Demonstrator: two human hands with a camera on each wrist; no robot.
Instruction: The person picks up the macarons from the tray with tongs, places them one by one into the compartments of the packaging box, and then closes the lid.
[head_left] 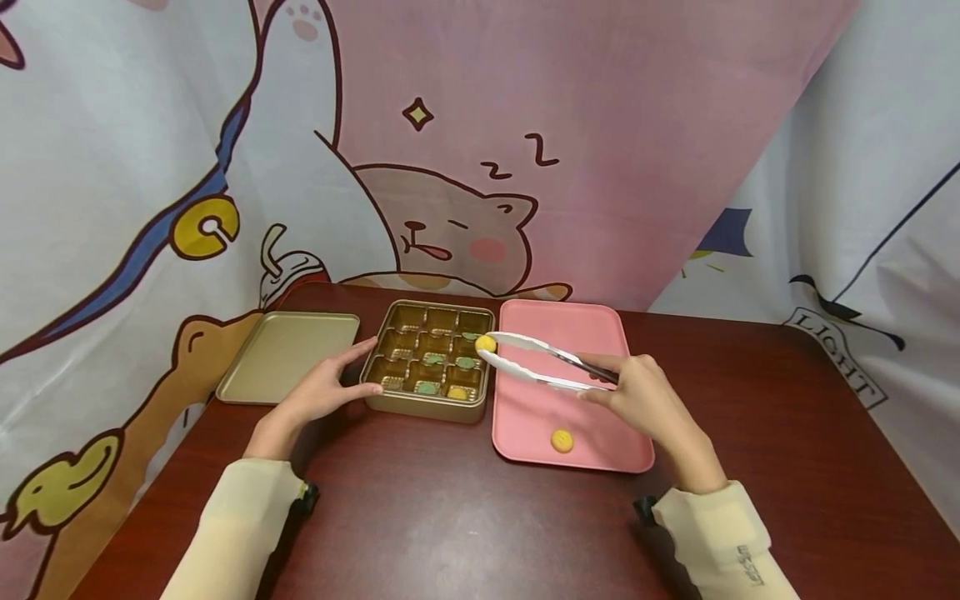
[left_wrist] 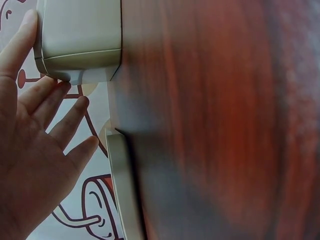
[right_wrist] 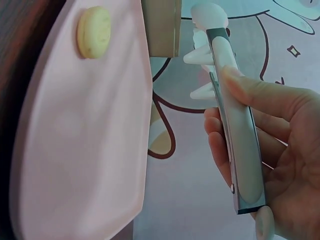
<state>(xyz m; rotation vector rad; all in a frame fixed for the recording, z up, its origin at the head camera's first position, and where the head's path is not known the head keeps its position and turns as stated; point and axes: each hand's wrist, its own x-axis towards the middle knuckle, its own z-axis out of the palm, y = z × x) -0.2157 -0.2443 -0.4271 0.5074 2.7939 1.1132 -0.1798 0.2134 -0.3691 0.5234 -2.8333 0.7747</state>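
My right hand grips a pair of tongs with white tips. Between the tips is a yellow macaron, above the right edge of a gold box. That box has a divided insert of square compartments; several hold green pieces, and the front right one holds a yellow piece. Against the box's left side rests my left hand, its fingers spread and fairly straight, touching the wall and front corner. Another yellow macaron lies on the pink tray.
A flat gold lid lies left of the box. The pink tray stands close to the box's right side. Everything sits on a dark red-brown table, with a printed cloth hanging behind it.
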